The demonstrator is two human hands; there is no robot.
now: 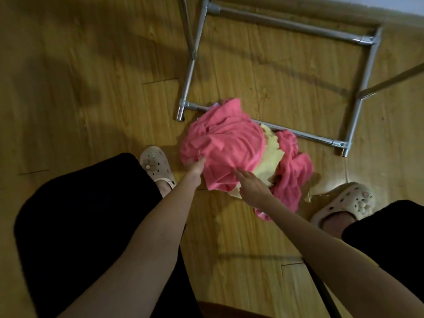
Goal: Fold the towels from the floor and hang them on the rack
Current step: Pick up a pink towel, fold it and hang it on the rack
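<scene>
My left hand point(195, 167) fingers grasping pink towel point(227, 145) edge; right hand point(251, 185) fingers released, resting on it. Towel pile against rack point(298, 134) base.

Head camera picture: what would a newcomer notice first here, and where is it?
First, the pile of pink towels crumpled on the wooden floor in the middle, with a yellow towel showing between them. Both hands reach down to it: the left hand touches its near left edge, the right hand lies on its near side. Behind the pile stands the metal rack base, its front bar partly covered.
</scene>
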